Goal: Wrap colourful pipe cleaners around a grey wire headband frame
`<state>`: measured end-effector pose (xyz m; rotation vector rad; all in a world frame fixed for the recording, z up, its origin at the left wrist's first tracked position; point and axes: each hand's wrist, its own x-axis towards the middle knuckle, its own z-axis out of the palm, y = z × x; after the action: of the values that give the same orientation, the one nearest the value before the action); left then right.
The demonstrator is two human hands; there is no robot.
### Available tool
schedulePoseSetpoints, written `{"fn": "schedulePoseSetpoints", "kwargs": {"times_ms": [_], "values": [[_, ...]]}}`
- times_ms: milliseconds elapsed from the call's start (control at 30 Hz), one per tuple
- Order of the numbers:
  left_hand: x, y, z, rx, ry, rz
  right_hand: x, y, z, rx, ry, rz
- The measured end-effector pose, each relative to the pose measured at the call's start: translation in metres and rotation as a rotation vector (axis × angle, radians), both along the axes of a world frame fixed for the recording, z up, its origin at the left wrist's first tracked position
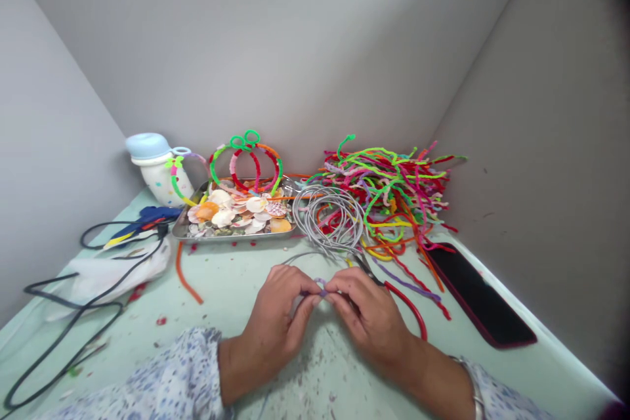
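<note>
Hours are read from the fingertips, twelve being straight ahead. The left hand (279,312) and right hand (377,315) meet almost tip to tip, each with its grip pinched closed, thumb against fingers, on a small purple fuzzy stem (321,281). A little curve of it shows between them; the rest is covered by fingers.

At two o'clock, just beside the right hand, lie scissors (368,269) with dark blades and red handles. At twelve sits a coil of grey wire (301,223), its right side against the pile of coloured stems (388,177) at one o'clock. Between ten and eleven is a metal tray (231,238) of shells (221,218), with fuzzy hoops (282,170) standing upright at its back.

Farther out at ten are a blue glue gun (147,218) and a white bottle (165,180) with a light blue lid. An orange stem (183,279) lies toward nine, with a plastic bag (93,279) and a black cord (81,307) beyond it on the pale green bench (221,289). At three, a dark phone (480,295) lies flat.
</note>
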<state>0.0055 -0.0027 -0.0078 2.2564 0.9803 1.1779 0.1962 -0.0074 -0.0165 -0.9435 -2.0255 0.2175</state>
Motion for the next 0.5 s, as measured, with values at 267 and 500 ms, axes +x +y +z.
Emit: {"fn": "schedulePoseSetpoints", "kwargs": {"times_ms": [267,500], "values": [[0.0017,0.0016,0.0012,0.029,0.031,-0.016,0.0006,-0.0016,0.0007,-0.053,-0.037,0.022],[0.0005,0.0012,0.001,0.073,0.072,-0.031,-0.0005,-0.0022,0.0016,-0.113,0.026,0.063]]}}
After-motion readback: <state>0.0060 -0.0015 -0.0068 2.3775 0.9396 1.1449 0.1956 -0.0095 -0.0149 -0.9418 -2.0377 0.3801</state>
